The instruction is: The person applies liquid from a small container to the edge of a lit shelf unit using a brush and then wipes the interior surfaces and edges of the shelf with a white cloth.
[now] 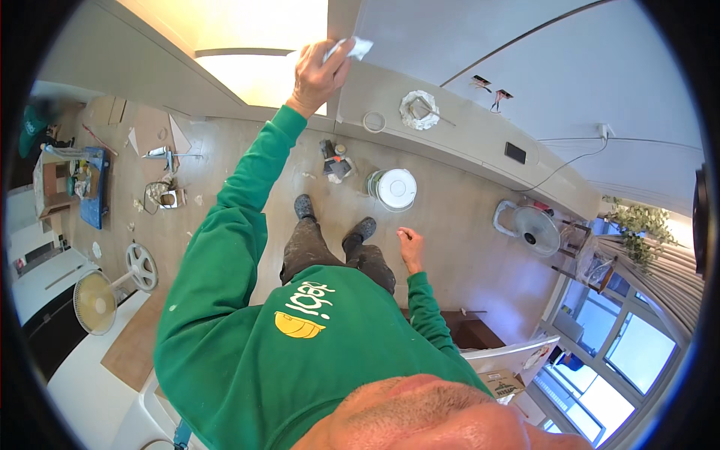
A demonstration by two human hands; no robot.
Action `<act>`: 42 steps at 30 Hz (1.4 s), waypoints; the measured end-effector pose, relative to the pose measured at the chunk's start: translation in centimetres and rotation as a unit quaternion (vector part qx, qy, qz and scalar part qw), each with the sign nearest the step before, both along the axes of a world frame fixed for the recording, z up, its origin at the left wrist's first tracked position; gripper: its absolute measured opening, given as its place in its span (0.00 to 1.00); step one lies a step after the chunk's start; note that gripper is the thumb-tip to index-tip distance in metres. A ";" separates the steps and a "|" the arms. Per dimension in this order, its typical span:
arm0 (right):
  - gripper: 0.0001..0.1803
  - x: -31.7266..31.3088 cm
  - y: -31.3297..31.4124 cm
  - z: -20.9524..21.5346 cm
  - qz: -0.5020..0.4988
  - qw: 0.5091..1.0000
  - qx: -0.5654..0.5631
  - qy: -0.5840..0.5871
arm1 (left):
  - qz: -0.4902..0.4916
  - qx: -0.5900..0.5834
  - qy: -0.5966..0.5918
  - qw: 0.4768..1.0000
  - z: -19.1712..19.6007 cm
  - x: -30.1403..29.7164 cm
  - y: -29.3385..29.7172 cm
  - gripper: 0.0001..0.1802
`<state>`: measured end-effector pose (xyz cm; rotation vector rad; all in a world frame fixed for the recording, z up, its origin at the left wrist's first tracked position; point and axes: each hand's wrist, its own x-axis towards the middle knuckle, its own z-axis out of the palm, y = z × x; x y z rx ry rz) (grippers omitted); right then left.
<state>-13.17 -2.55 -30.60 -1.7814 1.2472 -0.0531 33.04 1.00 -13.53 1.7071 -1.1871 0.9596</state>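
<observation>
My left hand (318, 73) is raised to the edge of a lit cabinet niche (266, 79). Its fingers are closed on a crumpled white cloth or tissue (358, 49), which sticks out past the fingertips against the panel. Lower down, my right hand (410, 250) hangs beside my body with its fingers curled together; whether anything small is in them I cannot make out. On the ledge beyond lie a pale ring like a tape roll (374, 122) and a round, white-wrapped container (418, 110) with a thin stick across it. A lidded white bucket (396, 188) stands on the floor in front of my feet.
Hand tools (335, 160) lie on the floor near the bucket. At the right are a grey fan (537, 231) and a trailing cable (577, 166); at the left, a yellowish fan (95, 302), a caulking gun (159, 153) and scraps. Exposed wires (501, 96) poke from the wall.
</observation>
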 end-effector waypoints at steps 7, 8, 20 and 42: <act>0.13 -2.7 -0.2 -2.5 -0.021 0.999 0.005 -0.029 | -0.015 0.111 0.072 0.991 -9.5 -1.5 2.6 0.22; 0.13 -3.7 0.0 -3.2 -0.026 0.999 0.002 -0.036 | -0.011 0.115 0.061 0.991 -9.3 -2.4 3.1 0.23; 0.14 -4.9 -0.6 -3.3 -0.015 1.000 -0.001 0.001 | 0.054 -0.042 -0.067 0.995 4.5 0.5 -0.7 0.21; 0.13 -6.0 -2.7 -5.3 -0.028 1.000 -0.005 -0.003 | 0.067 -0.042 -0.125 0.989 9.8 1.5 -0.7 0.22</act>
